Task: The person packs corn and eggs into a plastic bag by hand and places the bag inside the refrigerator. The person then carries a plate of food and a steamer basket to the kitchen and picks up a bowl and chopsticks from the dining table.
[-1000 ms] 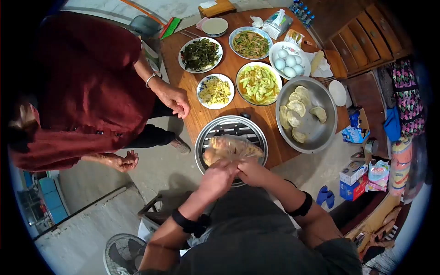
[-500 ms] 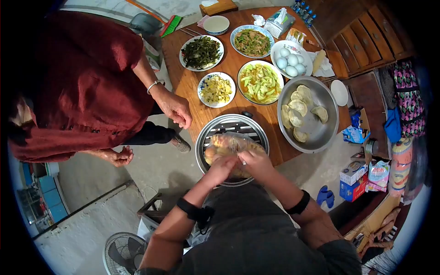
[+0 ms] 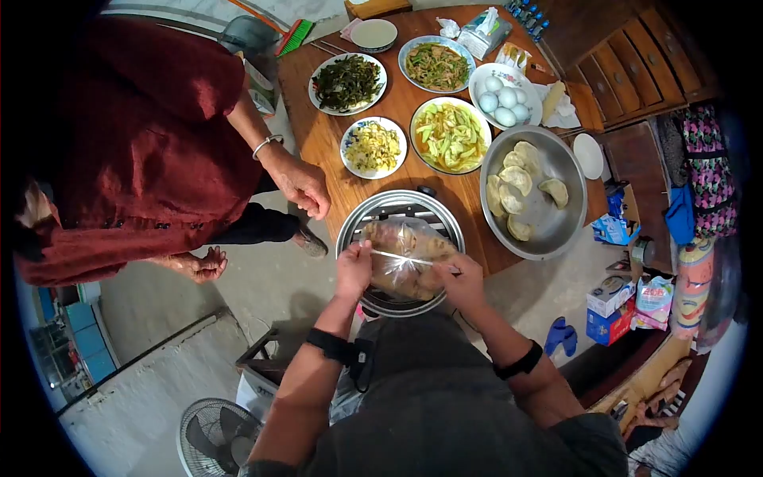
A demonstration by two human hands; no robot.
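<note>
A clear plastic bag [image 3: 407, 282] with lumpy brown-yellow food inside rests in a round metal pan [image 3: 347, 230] with a dark slatted bottom, at the near table edge. My left hand [image 3: 353, 270] pinches the bag's plastic at its left side. On the right side my right hand [image 3: 462, 280] is closed on the same bag. Between both hands the plastic is stretched into a taut whitish strip over the food. What exactly the food is, I cannot tell through the plastic.
A big metal bowl [image 3: 566, 230] with several dumplings stands right of the pan. Beyond are dishes of cooked food [image 3: 372, 149] and a bowl of eggs [image 3: 504, 97]. A person in a dark red top [image 3: 151, 151] stands left, one hand [image 3: 300, 184] near the table edge.
My hands have moved apart, from together over the bag to either side of it. The plastic between them has been pulled taut. The other person has barely moved.
</note>
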